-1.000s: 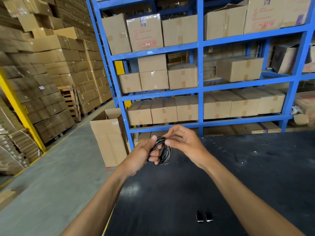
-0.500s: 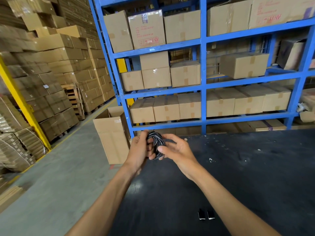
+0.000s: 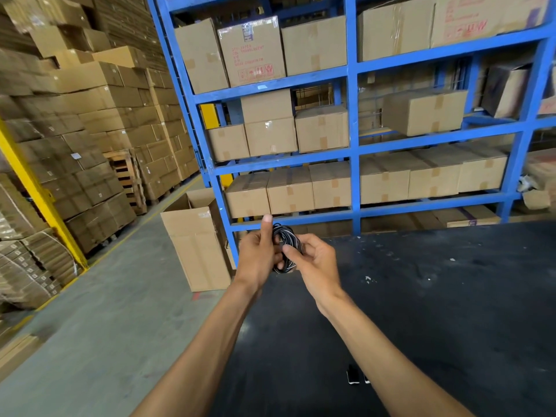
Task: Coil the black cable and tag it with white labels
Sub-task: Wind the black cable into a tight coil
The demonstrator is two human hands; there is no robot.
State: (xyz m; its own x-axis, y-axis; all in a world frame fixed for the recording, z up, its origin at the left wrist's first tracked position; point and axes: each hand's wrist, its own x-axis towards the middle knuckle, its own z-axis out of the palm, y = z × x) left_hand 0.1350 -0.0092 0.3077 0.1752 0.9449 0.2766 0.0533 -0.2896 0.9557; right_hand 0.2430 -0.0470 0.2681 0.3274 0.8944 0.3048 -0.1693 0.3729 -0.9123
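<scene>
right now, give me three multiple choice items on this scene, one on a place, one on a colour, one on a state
1. Where is the open cardboard box?
A. on the floor left of the shelving
B. on the top shelf
C. on the black table

2. What colour is the shelving frame?
A. red
B. blue
C. green

3. What state is the black cable in?
A. stretched straight along the table
C. hanging from a shelf
B. bunched into a coil held between both hands

Answers:
1 A, it stands flaps up on the grey floor by the rack's left post.
2 B, every post and beam is blue.
3 B, the left hand has a grip on the loops with its thumb up, and the right hand pinches them from the other side above the black table.
</scene>
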